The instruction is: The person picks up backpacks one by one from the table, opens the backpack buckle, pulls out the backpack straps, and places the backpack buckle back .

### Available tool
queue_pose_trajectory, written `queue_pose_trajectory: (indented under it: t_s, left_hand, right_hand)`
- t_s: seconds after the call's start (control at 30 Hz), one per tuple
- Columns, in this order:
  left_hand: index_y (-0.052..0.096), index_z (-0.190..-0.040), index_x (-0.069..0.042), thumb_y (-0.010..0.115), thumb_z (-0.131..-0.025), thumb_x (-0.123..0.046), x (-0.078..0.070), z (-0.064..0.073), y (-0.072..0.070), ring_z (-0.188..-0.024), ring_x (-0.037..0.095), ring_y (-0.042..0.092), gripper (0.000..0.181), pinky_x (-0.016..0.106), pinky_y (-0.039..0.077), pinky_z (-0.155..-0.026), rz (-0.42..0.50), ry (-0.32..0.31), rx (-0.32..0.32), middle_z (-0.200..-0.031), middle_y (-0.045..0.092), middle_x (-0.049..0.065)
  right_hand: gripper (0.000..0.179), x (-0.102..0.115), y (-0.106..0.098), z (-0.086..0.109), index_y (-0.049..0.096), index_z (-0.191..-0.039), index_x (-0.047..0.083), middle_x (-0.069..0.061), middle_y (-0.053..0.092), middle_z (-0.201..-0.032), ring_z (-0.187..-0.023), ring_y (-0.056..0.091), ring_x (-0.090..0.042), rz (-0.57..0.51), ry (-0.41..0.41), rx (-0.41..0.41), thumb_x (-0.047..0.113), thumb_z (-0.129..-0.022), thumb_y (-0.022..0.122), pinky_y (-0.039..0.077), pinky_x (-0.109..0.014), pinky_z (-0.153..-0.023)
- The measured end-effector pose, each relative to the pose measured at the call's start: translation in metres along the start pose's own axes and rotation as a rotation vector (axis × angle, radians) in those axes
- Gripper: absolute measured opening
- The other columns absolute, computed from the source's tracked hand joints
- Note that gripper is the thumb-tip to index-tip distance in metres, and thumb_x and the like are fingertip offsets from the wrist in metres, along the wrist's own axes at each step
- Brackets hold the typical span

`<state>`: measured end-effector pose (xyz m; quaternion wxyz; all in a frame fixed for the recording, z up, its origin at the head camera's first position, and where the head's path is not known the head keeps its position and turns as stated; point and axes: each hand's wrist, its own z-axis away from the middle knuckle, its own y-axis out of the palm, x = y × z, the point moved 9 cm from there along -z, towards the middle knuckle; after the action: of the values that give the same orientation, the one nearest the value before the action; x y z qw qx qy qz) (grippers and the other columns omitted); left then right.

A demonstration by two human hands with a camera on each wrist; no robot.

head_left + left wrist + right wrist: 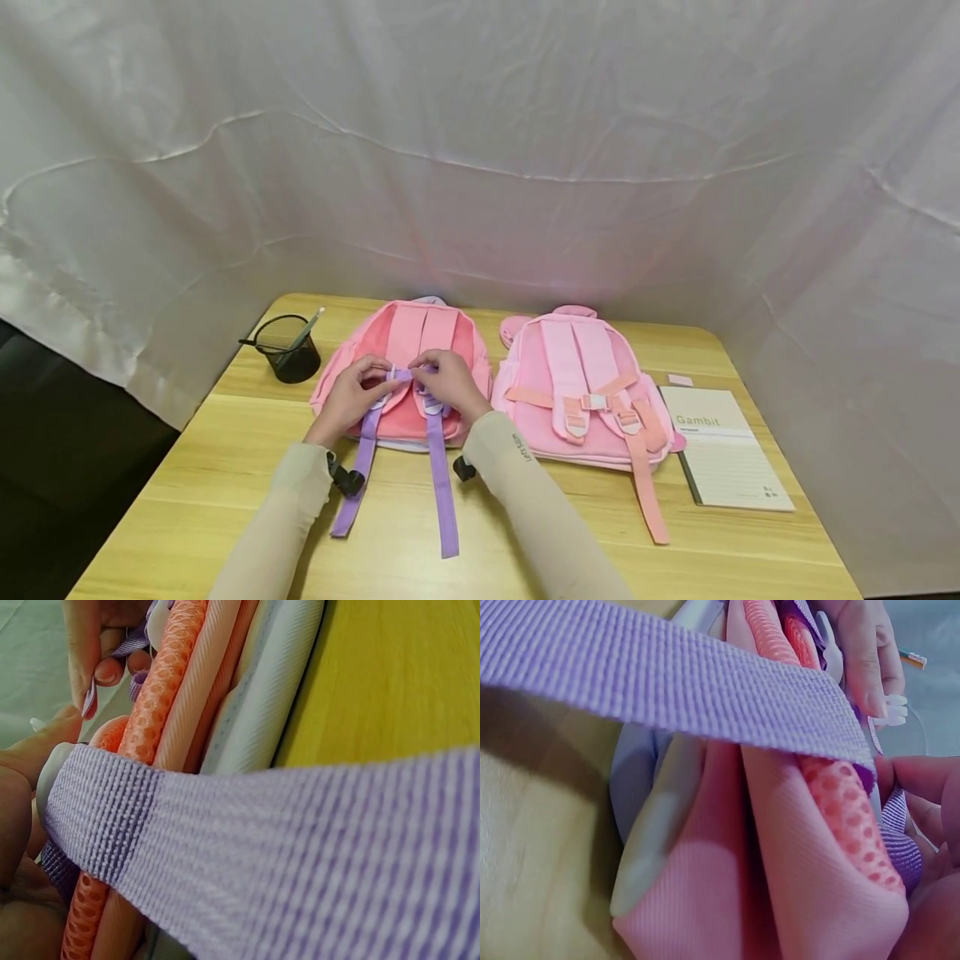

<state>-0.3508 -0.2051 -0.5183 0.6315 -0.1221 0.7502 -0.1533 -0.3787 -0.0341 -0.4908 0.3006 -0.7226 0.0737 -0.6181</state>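
Observation:
A coral-pink backpack (405,321) lies with its shoulder straps facing up. Over its middle, my left hand (356,394) pinches a white plastic buckle piece (891,710) on a short purple strap (402,375). Close beside it, my right hand (452,382) pinches purple webbing (895,806) between thumb and finger. Two long purple strap ends (443,492) hang from the bag's lower edge onto the table; one crosses close in front of each wrist camera. Part of the webbing is hidden behind the fingers.
To the right lies a light pink backpack (536,358) with orange straps and a white buckle (595,402) across its shoulder straps. Further right are a notebook (723,467) and a small pink block (680,380). A black mesh pen cup (292,362) stands at left on the wooden table (225,467).

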Motion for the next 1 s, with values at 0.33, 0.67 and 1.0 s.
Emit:
queue_pose_trajectory:
  t_s: [0.33,0.67,1.0]
  left_hand:
    - [0.067,-0.116,-0.011,0.08,-0.092,-0.023,-0.002,0.001,-0.001,-0.104,0.012,0.067,0.03,0.025,0.045,-0.098,-0.038,-0.007,-0.004,-0.108,0.078,0.007]
    - [0.067,-0.114,-0.013,0.082,-0.09,-0.027,-0.003,0.002,-0.001,-0.107,0.018,0.066,0.032,0.023,0.043,-0.098,0.013,-0.02,-0.003,-0.107,0.079,0.006]
    - [0.067,-0.115,-0.013,0.083,-0.09,-0.029,-0.001,0.002,0.0,-0.105,0.016,0.066,0.034,0.026,0.043,-0.099,0.003,-0.027,-0.001,-0.106,0.079,0.006]
  right_hand:
    - [0.013,0.005,0.008,-0.004,0.079,-0.108,0.015,-0.003,0.075,-0.103,-0.082,0.062,-0.008,-0.001,-0.034,0.046,0.018,-0.1,0.07,0.05,-0.024,-0.078]
    - [0.012,-0.007,-0.001,-0.002,0.079,-0.105,0.013,-0.004,0.074,-0.098,-0.085,0.062,-0.013,-0.033,0.04,0.02,0.02,-0.097,0.072,0.051,-0.027,-0.078]
    - [0.012,0.002,0.007,-0.005,0.08,-0.106,0.015,-0.001,0.076,-0.104,-0.089,0.063,-0.01,0.041,-0.016,0.042,0.021,-0.099,0.071,0.051,-0.026,-0.083]
